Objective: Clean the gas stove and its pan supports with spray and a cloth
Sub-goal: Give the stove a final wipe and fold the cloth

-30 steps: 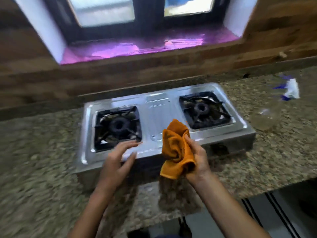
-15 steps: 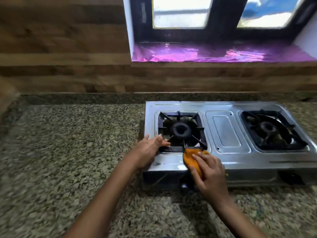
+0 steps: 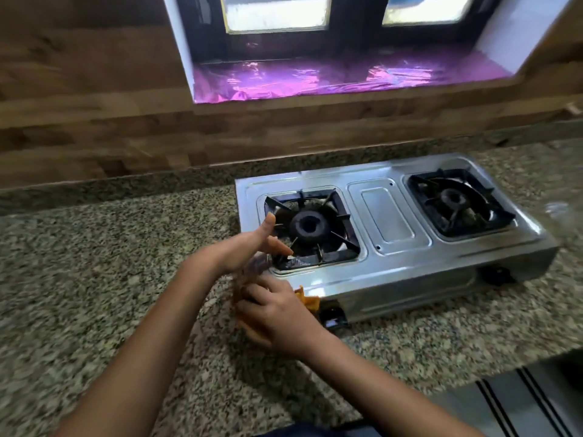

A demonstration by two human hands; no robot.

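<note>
A steel two-burner gas stove (image 3: 391, 216) stands on the granite counter. Black pan supports sit over the left burner (image 3: 310, 227) and the right burner (image 3: 454, 200). My right hand (image 3: 277, 313) is pressed on an orange cloth (image 3: 307, 299) at the stove's front left corner; most of the cloth is hidden under the hand. Just above it, my left hand (image 3: 252, 244) hovers open at the front left corner of the left pan support, thumb raised and fingers pointing right. No spray bottle is clearly visible.
The speckled granite counter (image 3: 110, 279) stretches to the left and in front of the stove. A wooden backsplash and a window sill lined with purple foil (image 3: 331, 78) lie behind. Black stove knobs (image 3: 334, 318) stick out of the front panel. A blurred clear object (image 3: 558, 212) sits at the right edge.
My right hand has slid the cloth from the stove's front rim to its front left corner. The left hand lifted off the rim and opened. The view shifted right.
</note>
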